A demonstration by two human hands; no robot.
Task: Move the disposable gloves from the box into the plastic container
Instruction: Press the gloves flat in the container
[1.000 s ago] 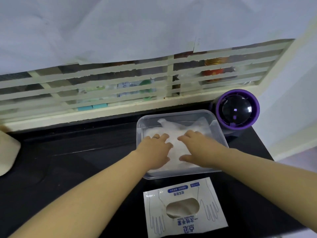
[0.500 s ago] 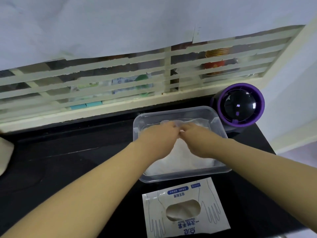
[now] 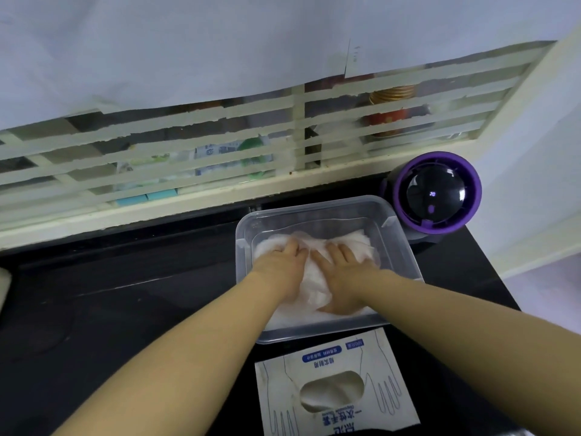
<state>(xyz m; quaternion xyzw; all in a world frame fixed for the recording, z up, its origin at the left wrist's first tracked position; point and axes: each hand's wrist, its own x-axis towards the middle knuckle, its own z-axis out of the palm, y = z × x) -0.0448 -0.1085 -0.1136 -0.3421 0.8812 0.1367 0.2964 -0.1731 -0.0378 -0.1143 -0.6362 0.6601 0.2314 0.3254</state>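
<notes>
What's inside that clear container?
A crumpled pile of white gloves lies in the container, with the left hand and right hand pressing flat on top. The pile and hands hide most of the container's floor, so anything beneath cannot be seen.

Black table stretches across the lower frame in front of me. At the right edge sits a round purple gadget with a dark dome, a tiny light glowing. Above, a window striped with tape, white paper covering its top. Behind the glass, upper right, a red jar; at centre, a blue-and-white packet.
</notes>
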